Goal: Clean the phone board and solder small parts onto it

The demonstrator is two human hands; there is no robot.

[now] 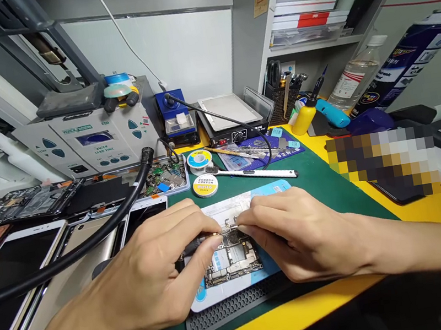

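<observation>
A phone circuit board [231, 261] lies on a white and light-blue holder plate [223, 287] in front of me. My left hand [161, 263] reaches over the plate's left side, thumb and index finger pinched at the board's upper edge. A dark, rod-like piece shows beneath that index finger; what the fingertips grip is too small to name. From the other side, my right hand [293, 231] is closed, its fingertips pressed together at the board's upper right. Whatever they pinch is hidden. A dark honeycomb mat [227, 312] sticks out under the plate.
Behind the plate lie a white-handled brush [255, 172], a round tin [205, 185] and a solder spool [200, 160]. A thick black hose [120, 217] crosses phones at left, before a hot-air station [91, 141]. A hot plate [229, 113] and a yellow bottle [304, 118] stand farther back.
</observation>
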